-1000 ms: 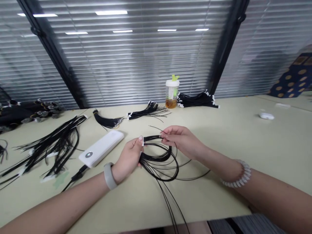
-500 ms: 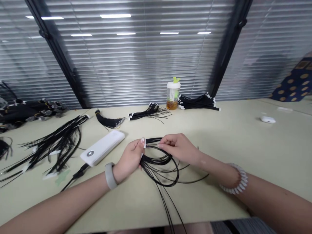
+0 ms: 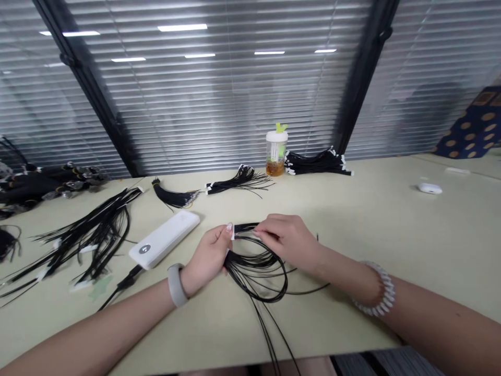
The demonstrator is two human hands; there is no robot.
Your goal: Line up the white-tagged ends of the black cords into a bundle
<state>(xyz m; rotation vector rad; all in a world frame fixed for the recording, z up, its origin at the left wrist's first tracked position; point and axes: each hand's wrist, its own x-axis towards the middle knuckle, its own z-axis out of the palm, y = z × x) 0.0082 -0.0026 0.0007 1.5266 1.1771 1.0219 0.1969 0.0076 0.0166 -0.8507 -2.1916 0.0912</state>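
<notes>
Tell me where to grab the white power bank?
Pinch the power bank across its two long sides near the middle, coming down from above. It lies flat on the table, so only the narrow sides offer a hold, and a cable seems plugged into its near end.

You've black cords (image 3: pixel 256 261) on a pale beige counter (image 3: pixel 391 230), a white power bank (image 3: pixel 165 238), and a white-lidded bottle (image 3: pixel 276 151) with amber liquid.

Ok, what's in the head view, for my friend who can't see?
The left hand and right hand hold a loop of black cords over a table. A power bank lies to their left; more cords and a bottle sit behind.
</notes>
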